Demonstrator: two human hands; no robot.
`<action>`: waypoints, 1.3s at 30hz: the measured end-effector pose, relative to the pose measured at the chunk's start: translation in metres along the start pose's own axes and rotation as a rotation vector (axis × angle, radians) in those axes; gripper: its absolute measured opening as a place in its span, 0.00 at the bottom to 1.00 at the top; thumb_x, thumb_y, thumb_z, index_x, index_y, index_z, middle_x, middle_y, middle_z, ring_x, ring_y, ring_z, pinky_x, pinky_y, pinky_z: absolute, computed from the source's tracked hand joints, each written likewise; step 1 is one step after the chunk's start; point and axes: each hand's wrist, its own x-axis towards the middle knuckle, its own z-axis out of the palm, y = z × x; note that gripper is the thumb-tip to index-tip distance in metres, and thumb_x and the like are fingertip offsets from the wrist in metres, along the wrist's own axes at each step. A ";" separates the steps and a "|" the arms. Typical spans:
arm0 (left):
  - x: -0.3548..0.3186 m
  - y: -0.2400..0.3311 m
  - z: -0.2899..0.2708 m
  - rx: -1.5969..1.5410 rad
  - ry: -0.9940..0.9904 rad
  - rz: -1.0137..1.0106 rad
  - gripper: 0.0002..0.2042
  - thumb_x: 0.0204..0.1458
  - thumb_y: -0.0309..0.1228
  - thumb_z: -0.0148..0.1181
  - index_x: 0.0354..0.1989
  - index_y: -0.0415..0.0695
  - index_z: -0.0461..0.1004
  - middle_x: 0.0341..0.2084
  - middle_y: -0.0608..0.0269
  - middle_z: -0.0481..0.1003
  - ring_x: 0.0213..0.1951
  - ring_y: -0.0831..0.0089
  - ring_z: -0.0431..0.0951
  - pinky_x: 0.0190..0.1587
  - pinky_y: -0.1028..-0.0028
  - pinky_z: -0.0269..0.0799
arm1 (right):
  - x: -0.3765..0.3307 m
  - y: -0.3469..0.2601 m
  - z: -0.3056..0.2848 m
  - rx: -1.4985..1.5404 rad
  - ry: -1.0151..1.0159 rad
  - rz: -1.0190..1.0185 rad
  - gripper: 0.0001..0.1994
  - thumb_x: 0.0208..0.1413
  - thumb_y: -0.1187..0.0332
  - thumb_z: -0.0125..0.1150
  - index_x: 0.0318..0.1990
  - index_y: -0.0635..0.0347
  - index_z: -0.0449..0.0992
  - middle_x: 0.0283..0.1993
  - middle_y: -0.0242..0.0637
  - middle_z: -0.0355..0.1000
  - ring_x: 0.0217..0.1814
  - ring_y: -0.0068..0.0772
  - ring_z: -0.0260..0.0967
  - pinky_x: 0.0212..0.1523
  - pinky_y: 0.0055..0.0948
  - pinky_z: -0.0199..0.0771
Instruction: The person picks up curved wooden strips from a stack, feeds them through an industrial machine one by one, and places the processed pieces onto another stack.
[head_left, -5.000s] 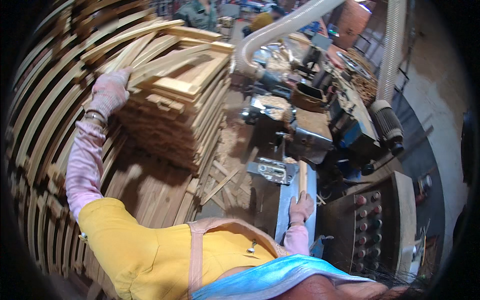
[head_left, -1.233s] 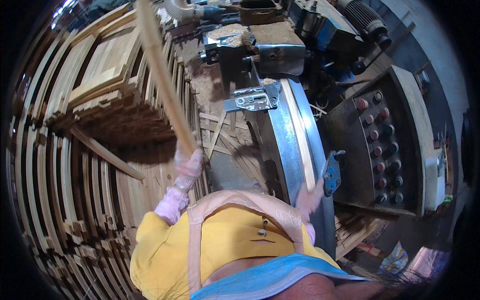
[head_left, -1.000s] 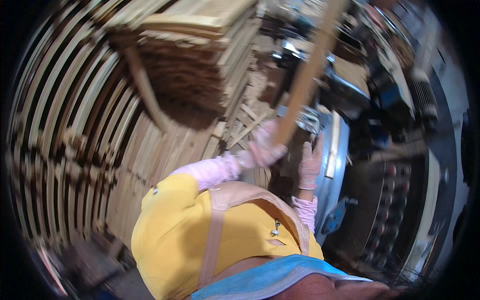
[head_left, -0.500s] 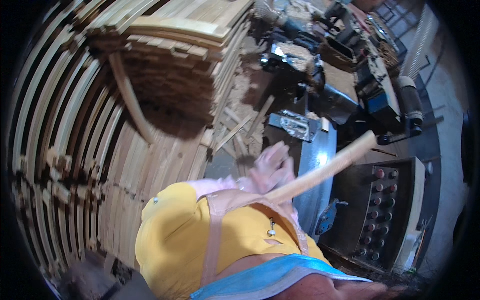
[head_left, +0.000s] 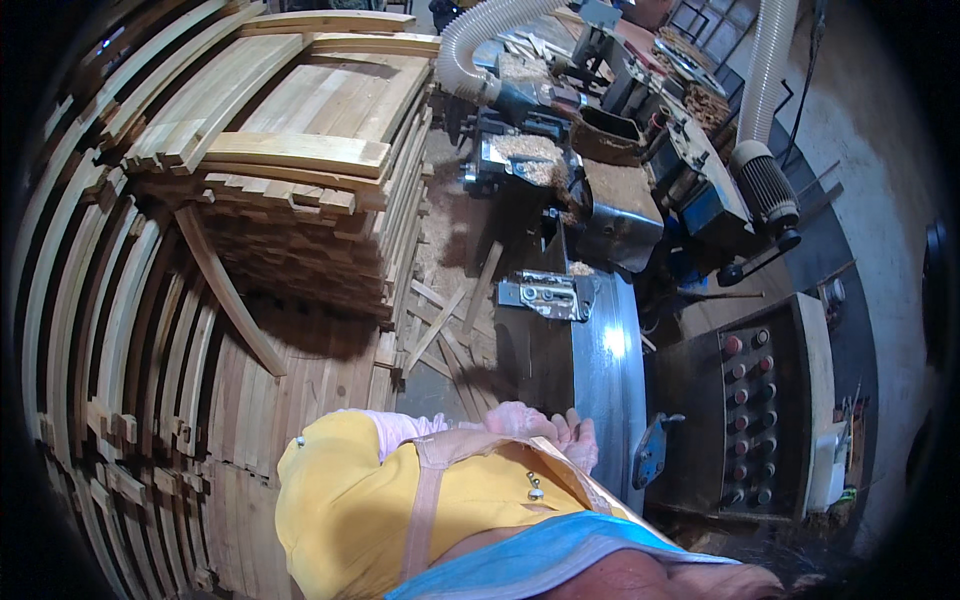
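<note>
My left hand (head_left: 515,417) is in front of my body, just above the upper edge of my tan apron (head_left: 455,446). Its fingers look bunched and run together, so their grip is unclear. Right beside it is my right hand (head_left: 577,440), fingers apart and pointing up, with no object visible in it. The apron hides part of both hands. Both are close to the near part of a smooth metal machine table (head_left: 612,390), which carries a small metal bracket (head_left: 548,294) farther up.
Stacked curved wooden slats (head_left: 300,150) fill the left, with one slat (head_left: 228,290) leaning there. Offcuts (head_left: 440,325) litter the floor. Beyond the table are a woodworking machine (head_left: 620,200), a motor (head_left: 768,190) and a ribbed hose (head_left: 480,35). A button panel (head_left: 750,415) stands at right.
The pale wooden piece that stuck out to the right beside my hands no longer shows. My hands are lower, nearer my body, and the view has shifted.
</note>
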 end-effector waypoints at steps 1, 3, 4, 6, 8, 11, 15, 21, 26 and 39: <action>-0.002 -0.004 0.001 0.007 -0.012 -0.027 0.16 0.59 0.45 0.65 0.44 0.44 0.81 0.40 0.60 0.81 0.42 0.69 0.81 0.45 0.68 0.74 | 0.011 -0.004 -0.006 0.034 -0.137 0.028 0.28 0.72 0.40 0.41 0.57 0.51 0.78 0.47 0.50 0.81 0.51 0.54 0.78 0.52 0.56 0.80; 0.000 -0.021 0.009 0.024 -0.016 -0.082 0.18 0.60 0.47 0.64 0.43 0.44 0.81 0.39 0.61 0.81 0.42 0.69 0.81 0.44 0.68 0.73 | 0.021 -0.009 0.024 0.022 -0.198 0.019 0.31 0.71 0.36 0.39 0.58 0.50 0.78 0.47 0.51 0.81 0.49 0.53 0.77 0.54 0.56 0.78; 0.001 -0.025 0.013 0.020 0.002 -0.106 0.18 0.60 0.49 0.64 0.42 0.44 0.81 0.38 0.61 0.81 0.41 0.70 0.81 0.43 0.68 0.73 | 0.017 -0.008 0.046 0.027 -0.360 -0.013 0.33 0.69 0.33 0.41 0.60 0.49 0.77 0.45 0.49 0.80 0.48 0.51 0.76 0.54 0.53 0.77; 0.006 -0.031 0.018 0.003 0.052 -0.152 0.20 0.62 0.52 0.63 0.41 0.44 0.82 0.37 0.62 0.82 0.40 0.70 0.81 0.42 0.68 0.73 | 0.003 -0.003 0.091 0.025 -0.628 -0.116 0.35 0.66 0.30 0.43 0.63 0.48 0.74 0.43 0.46 0.78 0.47 0.47 0.75 0.53 0.49 0.75; 0.008 -0.015 -0.002 -0.010 0.112 -0.219 0.19 0.62 0.49 0.63 0.46 0.44 0.81 0.40 0.59 0.82 0.44 0.67 0.81 0.46 0.66 0.74 | -0.030 0.010 0.145 -0.057 -0.720 -0.260 0.30 0.67 0.37 0.51 0.65 0.49 0.71 0.40 0.40 0.75 0.42 0.43 0.75 0.46 0.47 0.75; 0.011 0.001 -0.028 0.152 -0.045 -0.344 0.19 0.62 0.45 0.63 0.52 0.44 0.80 0.44 0.54 0.82 0.47 0.64 0.81 0.52 0.66 0.75 | 0.005 -0.003 0.114 -0.736 -0.458 -0.495 0.23 0.69 0.48 0.55 0.63 0.48 0.72 0.40 0.40 0.75 0.39 0.40 0.76 0.44 0.46 0.75; -0.053 -0.021 -0.146 0.590 0.704 -0.108 0.24 0.53 0.35 0.69 0.57 0.38 0.75 0.53 0.49 0.76 0.57 0.59 0.75 0.62 0.61 0.70 | 0.055 -0.053 0.031 -1.477 -0.077 -0.485 0.22 0.65 0.58 0.58 0.64 0.52 0.72 0.48 0.48 0.78 0.43 0.47 0.79 0.49 0.44 0.77; -0.210 -0.110 -0.368 1.605 1.989 -0.670 0.50 0.52 0.56 0.70 0.73 0.33 0.55 0.60 0.37 0.73 0.58 0.43 0.76 0.63 0.53 0.73 | -0.024 -0.068 -0.097 -2.240 0.762 -0.691 0.30 0.55 0.51 0.66 0.66 0.42 0.72 0.45 0.46 0.75 0.50 0.54 0.74 0.49 0.53 0.74; -0.220 -0.125 -0.403 0.634 1.689 -0.620 0.40 0.54 0.51 0.69 0.69 0.36 0.64 0.57 0.38 0.75 0.52 0.44 0.80 0.56 0.55 0.76 | 0.038 -0.085 -0.107 -2.048 0.580 -1.296 0.16 0.56 0.58 0.64 0.50 0.51 0.81 0.44 0.42 0.77 0.47 0.52 0.74 0.48 0.51 0.74; -0.083 -0.083 -0.160 -0.047 1.276 0.396 0.29 0.62 0.47 0.60 0.61 0.35 0.68 0.38 0.59 0.76 0.32 0.68 0.78 0.37 0.68 0.81 | 0.132 -0.049 0.137 -1.653 -0.399 -0.867 0.16 0.61 0.60 0.66 0.50 0.62 0.83 0.45 0.51 0.81 0.52 0.51 0.79 0.55 0.38 0.77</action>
